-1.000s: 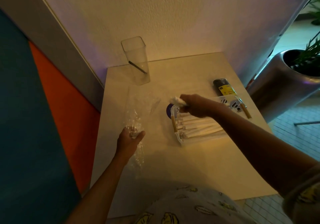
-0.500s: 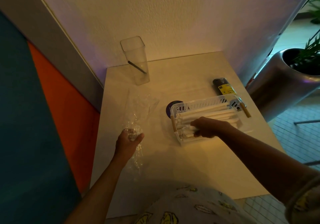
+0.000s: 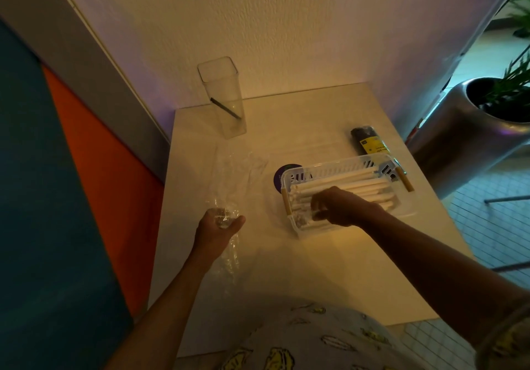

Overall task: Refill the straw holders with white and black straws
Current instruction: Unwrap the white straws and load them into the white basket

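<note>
Crinkly glossy clear plastic wrapper (image 3: 229,186); slotted white plastic basket (image 3: 338,169); smooth clear plastic square holder (image 3: 225,97); matt white tabletop (image 3: 315,269); brushed metal planter (image 3: 459,140)

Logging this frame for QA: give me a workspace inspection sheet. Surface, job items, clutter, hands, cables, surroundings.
Surface: white table in a wall corner, dim warm light.
Job's things: white basket holds white straws lying flat; clear square holder upright near the wall, one black straw leaning inside; dark straw pack with yellow label behind the basket.
Clutter: clear plastic wrapper lying on the table; dark round disc partly under the basket.
Hands: left hand grips the wrapper's bunched end; right hand is in the basket, fingers curled over the straws.
Cables: nothing seen.
Surroundings: textured white wall, orange and teal panels on the left, metal planter with plant on the right, tiled floor.
</note>
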